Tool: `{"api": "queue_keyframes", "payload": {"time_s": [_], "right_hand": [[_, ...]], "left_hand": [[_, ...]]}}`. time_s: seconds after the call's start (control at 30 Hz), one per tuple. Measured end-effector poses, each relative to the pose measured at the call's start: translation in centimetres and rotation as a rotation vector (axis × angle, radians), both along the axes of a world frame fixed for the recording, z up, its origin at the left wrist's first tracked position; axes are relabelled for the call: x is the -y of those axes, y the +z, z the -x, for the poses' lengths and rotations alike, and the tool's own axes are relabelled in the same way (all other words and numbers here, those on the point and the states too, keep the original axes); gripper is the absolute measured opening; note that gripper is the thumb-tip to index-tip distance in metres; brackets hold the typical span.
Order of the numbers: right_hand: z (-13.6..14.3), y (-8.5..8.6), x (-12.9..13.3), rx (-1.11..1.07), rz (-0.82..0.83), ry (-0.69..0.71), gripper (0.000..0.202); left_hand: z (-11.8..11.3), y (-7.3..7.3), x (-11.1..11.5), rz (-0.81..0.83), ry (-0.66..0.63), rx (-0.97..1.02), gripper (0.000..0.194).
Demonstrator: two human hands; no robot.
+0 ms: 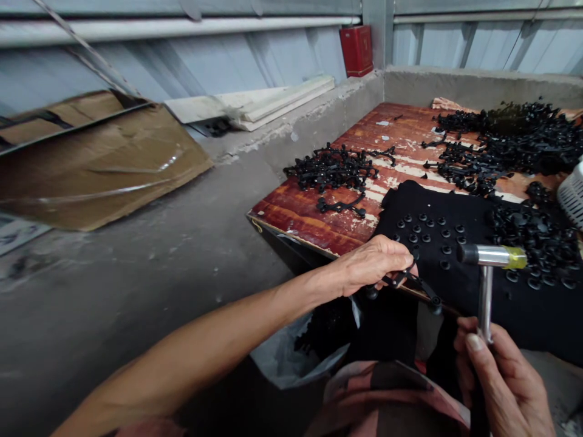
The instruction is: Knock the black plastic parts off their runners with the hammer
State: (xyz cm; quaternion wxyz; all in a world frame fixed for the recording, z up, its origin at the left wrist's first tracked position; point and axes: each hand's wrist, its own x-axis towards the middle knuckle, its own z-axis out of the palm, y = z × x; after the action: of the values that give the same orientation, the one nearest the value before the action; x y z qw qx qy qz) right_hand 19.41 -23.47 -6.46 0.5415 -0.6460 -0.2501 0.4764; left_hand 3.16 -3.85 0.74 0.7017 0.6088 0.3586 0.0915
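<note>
My left hand (376, 264) is closed on a black jointed plastic part (423, 287) with round ends, held at the near edge of the table. In my right hand (505, 379) is a mallet (494, 256), gripped near the lower end of its metal shaft. Its head has one black face and one yellow face, and it stands upright above a black cloth (473, 303). Several small round black caps (426, 238) are spread out on the cloth beyond my left hand. A denser heap of similar caps (532, 240) lies to the right.
Black jointed parts (334, 167) form a pile on the worn red-brown tabletop (300, 212). A larger black heap (523, 136) lies at the back right, near a white basket (572, 194). Cardboard (100, 164) leans at left. Below the table edge hangs a plastic bag (291, 361) with black parts.
</note>
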Motion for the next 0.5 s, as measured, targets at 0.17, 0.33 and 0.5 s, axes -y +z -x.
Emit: {"api": "queue_keyframes", "payload": {"time_s": [0.17, 0.33, 0.5], "right_hand": [[-0.5, 0.0, -0.1, 0.180, -0.032, 0.079, 0.031], [-1.7, 0.8, -0.6, 0.630, -0.201, 0.173, 0.041], [-1.9, 2.5, -1.5, 0.897, -0.384, 0.187, 0.053]], "left_hand": [[0.1, 0.4, -0.1, -0.050, -0.032, -0.051, 0.030], [-0.1, 0.7, -0.2, -0.093, -0.057, -0.087, 0.029], [-0.1, 0.8, -0.3, -0.051, -0.065, -0.121, 0.027]]}}
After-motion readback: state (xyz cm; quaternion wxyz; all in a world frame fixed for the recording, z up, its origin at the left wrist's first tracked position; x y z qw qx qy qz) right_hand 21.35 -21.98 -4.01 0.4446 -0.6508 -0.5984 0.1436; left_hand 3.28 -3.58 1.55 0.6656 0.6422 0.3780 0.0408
